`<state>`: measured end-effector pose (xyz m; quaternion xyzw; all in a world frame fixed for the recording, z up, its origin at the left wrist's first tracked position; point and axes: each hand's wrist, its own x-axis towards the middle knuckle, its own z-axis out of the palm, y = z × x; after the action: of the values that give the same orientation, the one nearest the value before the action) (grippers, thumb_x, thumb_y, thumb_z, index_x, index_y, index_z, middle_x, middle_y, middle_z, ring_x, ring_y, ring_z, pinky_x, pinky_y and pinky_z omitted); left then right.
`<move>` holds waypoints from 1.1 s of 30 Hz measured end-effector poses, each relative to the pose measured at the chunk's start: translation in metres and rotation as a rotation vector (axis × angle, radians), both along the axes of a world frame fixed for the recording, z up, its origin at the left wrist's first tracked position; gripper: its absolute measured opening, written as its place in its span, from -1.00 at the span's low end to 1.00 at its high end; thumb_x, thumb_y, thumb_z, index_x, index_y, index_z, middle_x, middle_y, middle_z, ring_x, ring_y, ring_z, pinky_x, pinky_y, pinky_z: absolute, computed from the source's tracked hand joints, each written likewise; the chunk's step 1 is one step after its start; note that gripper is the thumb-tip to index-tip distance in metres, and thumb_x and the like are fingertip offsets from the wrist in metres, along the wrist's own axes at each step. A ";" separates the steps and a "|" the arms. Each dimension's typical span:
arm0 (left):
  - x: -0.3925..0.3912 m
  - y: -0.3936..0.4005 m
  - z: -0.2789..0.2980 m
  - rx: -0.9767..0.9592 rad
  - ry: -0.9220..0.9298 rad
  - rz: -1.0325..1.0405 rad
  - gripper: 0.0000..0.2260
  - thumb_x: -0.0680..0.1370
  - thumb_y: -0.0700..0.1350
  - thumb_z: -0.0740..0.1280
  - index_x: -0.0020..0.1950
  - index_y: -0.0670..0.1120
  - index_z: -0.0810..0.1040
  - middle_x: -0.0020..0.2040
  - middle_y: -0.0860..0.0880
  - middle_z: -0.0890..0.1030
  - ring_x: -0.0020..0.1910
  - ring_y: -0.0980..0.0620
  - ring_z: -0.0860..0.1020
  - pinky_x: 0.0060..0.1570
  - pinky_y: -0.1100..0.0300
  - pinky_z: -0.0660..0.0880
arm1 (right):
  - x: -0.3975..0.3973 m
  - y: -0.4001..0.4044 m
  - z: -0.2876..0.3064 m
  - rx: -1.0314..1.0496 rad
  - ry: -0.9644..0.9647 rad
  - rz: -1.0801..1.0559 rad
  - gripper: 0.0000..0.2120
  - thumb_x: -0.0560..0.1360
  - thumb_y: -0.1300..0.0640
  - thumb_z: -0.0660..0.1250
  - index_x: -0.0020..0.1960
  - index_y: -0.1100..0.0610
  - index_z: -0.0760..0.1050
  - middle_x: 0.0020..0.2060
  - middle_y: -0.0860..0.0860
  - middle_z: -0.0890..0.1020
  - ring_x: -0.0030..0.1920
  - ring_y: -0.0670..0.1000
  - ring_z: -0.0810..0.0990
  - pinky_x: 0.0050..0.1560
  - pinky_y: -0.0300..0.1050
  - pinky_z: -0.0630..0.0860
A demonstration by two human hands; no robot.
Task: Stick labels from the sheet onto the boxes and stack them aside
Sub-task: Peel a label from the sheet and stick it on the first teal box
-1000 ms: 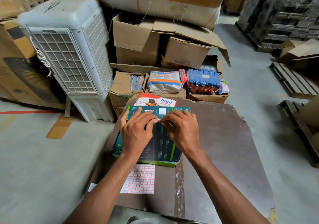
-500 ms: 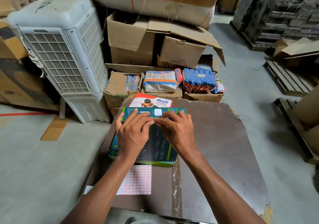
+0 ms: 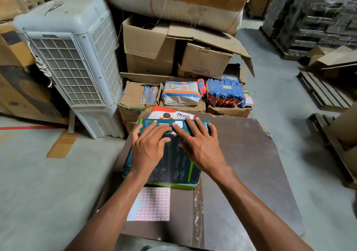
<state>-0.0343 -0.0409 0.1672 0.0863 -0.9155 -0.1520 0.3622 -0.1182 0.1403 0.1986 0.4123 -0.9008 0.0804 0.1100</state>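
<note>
A dark teal box (image 3: 174, 163) lies flat on the brown board (image 3: 247, 163) in front of me. My left hand (image 3: 148, 150) rests on its left half with fingers stretched out flat. My right hand (image 3: 201, 146) lies on its right half, fingers spread and straight. Between the fingertips a small pink-edged label (image 3: 173, 134) sits on the box top. The label sheet (image 3: 154, 204), white with pink-bordered stickers, lies on the board just nearer me, partly under my left forearm. A white and red box (image 3: 172, 114) shows behind the teal one.
A white air cooler (image 3: 77, 63) stands on the floor to the left. Open cardboard cartons (image 3: 150, 49) and packets of goods (image 3: 224, 93) crowd the space behind the board. Wooden pallets (image 3: 324, 92) lie on the floor to the right.
Both hands have gone from pinching together at the box's middle to lying flat with fingers spread toward its far edge. The small label now shows between them.
</note>
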 end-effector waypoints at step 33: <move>-0.011 -0.023 -0.038 0.595 -0.222 -0.162 -0.11 0.47 0.10 0.53 0.59 0.38 0.00 0.52 0.06 0.27 0.50 0.05 0.28 0.42 -0.02 0.33 | -0.040 0.035 -0.003 -0.120 -0.185 -0.019 -0.12 0.62 0.14 0.33 0.60 -0.36 -0.20 0.53 0.12 0.22 0.49 0.23 0.27 0.37 0.41 0.36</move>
<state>-0.0455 -0.0643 0.1290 0.1313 -0.8688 -0.4308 0.2057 -0.1582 0.1749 0.1957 0.3874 -0.9045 0.1708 0.0516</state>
